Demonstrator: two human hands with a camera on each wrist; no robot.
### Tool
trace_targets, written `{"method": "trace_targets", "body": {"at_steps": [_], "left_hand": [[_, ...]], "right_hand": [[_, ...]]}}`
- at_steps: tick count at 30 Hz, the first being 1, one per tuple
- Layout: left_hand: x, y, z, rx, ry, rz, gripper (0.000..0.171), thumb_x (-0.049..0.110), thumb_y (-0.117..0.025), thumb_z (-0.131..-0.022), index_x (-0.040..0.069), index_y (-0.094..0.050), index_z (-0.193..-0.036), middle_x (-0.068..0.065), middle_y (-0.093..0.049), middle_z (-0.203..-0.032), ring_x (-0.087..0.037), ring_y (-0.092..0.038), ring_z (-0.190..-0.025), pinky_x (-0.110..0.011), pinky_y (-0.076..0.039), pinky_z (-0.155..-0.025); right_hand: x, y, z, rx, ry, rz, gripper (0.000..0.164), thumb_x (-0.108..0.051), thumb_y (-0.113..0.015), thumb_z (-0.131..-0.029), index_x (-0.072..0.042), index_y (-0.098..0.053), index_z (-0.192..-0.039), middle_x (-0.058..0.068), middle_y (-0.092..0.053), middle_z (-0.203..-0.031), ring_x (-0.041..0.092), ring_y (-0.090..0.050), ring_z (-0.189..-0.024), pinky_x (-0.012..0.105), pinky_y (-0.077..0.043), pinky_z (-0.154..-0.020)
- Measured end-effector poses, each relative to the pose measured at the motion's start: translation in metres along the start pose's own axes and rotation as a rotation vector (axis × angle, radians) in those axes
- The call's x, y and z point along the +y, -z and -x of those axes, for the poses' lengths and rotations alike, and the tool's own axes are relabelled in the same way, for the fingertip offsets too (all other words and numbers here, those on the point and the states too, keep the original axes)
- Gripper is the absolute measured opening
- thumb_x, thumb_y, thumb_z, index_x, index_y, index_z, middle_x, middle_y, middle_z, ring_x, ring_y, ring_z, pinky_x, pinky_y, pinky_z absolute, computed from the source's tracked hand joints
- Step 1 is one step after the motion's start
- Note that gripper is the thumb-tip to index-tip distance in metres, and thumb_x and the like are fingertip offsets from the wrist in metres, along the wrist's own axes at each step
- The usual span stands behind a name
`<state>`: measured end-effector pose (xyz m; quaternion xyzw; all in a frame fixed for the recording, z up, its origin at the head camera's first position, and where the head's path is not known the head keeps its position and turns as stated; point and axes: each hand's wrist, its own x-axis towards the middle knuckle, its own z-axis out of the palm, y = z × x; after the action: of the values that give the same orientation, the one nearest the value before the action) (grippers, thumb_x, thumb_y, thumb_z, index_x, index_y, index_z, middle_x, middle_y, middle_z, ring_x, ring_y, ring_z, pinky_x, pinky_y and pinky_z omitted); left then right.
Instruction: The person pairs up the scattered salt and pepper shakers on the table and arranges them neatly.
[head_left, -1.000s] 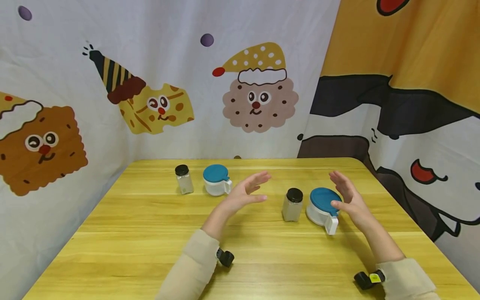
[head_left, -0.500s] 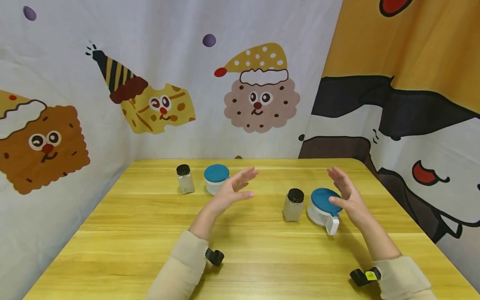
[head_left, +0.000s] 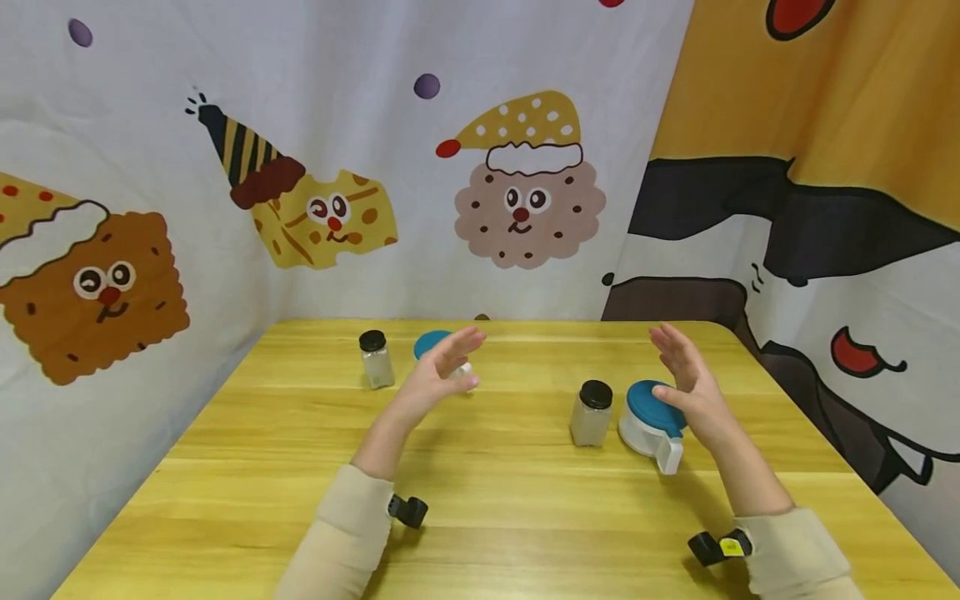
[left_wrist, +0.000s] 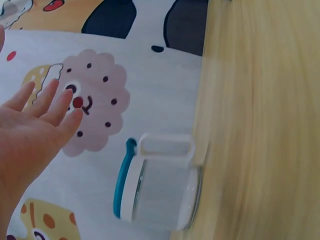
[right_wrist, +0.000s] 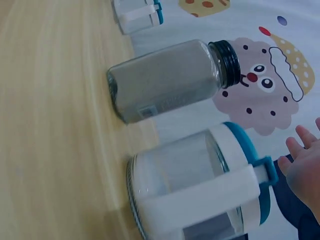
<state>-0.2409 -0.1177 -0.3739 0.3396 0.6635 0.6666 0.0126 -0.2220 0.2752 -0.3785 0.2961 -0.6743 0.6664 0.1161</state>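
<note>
My left hand (head_left: 435, 371) hovers with spread fingers in front of the far jar with a blue lid (head_left: 429, 341), hiding most of it in the head view. That jar (left_wrist: 165, 190) shows its clear body and white handle in the left wrist view. My right hand (head_left: 692, 379) is raised beside a second blue-lidded jar (head_left: 651, 417), its thumb overlapping the lid. This jar (right_wrist: 190, 185) has a white handle facing the camera in the right wrist view. Left of it stands a black-capped glass bottle (head_left: 592, 414) with pale contents. Neither hand holds anything.
Another black-capped bottle (head_left: 377, 360) stands at the back left of the wooden table (head_left: 495, 500). A curtain (head_left: 337, 83) printed with cartoon figures hangs behind the table and along its sides.
My left hand has moved left, from beside the far jar to in front of it. My right hand has shifted slightly left and up. The jars and bottles stay put.
</note>
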Motion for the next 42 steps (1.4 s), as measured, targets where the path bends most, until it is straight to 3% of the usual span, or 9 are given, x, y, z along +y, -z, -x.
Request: {"method": "trace_targets", "body": {"at_steps": [6, 14, 21, 27, 34, 42], "left_hand": [[0.005, 0.013, 0.006, 0.05, 0.021, -0.02, 0.068, -0.003, -0.06, -0.09, 0.006, -0.029, -0.15, -0.011, -0.037, -0.149, -0.024, -0.032, -0.137, -0.045, -0.02, -0.111], [0.013, 0.026, 0.009, 0.105, 0.03, -0.053, 0.069, 0.0, -0.062, -0.091, 0.006, -0.027, -0.15, -0.01, -0.035, -0.15, -0.023, -0.03, -0.138, -0.04, -0.019, -0.112], [0.019, 0.036, 0.011, 0.146, 0.016, -0.068, 0.071, 0.01, -0.067, -0.09, 0.008, -0.03, -0.15, -0.009, -0.038, -0.149, -0.021, -0.031, -0.137, -0.04, -0.02, -0.112], [0.025, 0.045, 0.015, 0.191, -0.002, -0.089, 0.068, 0.003, -0.064, -0.091, 0.006, -0.03, -0.15, -0.012, -0.038, -0.148, -0.024, -0.031, -0.137, -0.044, -0.019, -0.112], [0.028, 0.051, 0.018, 0.256, 0.034, -0.128, 0.067, 0.001, -0.065, -0.09, 0.007, -0.033, -0.149, -0.01, -0.04, -0.148, -0.022, -0.032, -0.136, -0.04, -0.019, -0.112], [0.03, 0.059, 0.021, 0.299, 0.062, -0.175, 0.069, 0.0, -0.065, -0.089, 0.003, -0.031, -0.149, -0.01, -0.037, -0.149, -0.021, -0.028, -0.138, -0.038, -0.017, -0.113]], "right_hand": [[-0.002, -0.008, -0.003, 0.014, -0.015, 0.016, 0.075, 0.012, -0.059, -0.086, 0.001, -0.022, -0.15, 0.012, -0.031, -0.15, 0.023, -0.023, -0.138, 0.025, -0.02, -0.11], [-0.002, -0.019, -0.007, 0.003, 0.016, -0.035, 0.076, 0.003, -0.066, -0.087, 0.003, -0.022, -0.149, 0.01, -0.034, -0.149, 0.025, -0.024, -0.137, 0.026, -0.021, -0.109], [-0.003, -0.027, -0.013, -0.015, 0.019, -0.049, 0.076, 0.001, -0.067, -0.087, -0.002, -0.023, -0.15, 0.014, -0.03, -0.151, 0.026, -0.022, -0.139, 0.027, -0.019, -0.11], [-0.004, -0.038, -0.018, -0.026, 0.015, -0.048, 0.077, 0.006, -0.064, -0.086, 0.0, -0.022, -0.15, 0.018, -0.027, -0.151, 0.027, -0.021, -0.139, 0.028, -0.018, -0.11], [-0.007, -0.049, -0.024, -0.036, 0.001, -0.025, 0.076, 0.002, -0.066, -0.087, -0.001, -0.023, -0.15, 0.006, -0.033, -0.15, 0.025, -0.02, -0.14, 0.03, -0.017, -0.112], [-0.006, -0.062, -0.031, -0.039, 0.002, -0.022, 0.078, 0.003, -0.066, -0.086, -0.004, -0.024, -0.151, 0.022, -0.022, -0.153, 0.028, -0.018, -0.141, 0.034, -0.014, -0.113]]}}
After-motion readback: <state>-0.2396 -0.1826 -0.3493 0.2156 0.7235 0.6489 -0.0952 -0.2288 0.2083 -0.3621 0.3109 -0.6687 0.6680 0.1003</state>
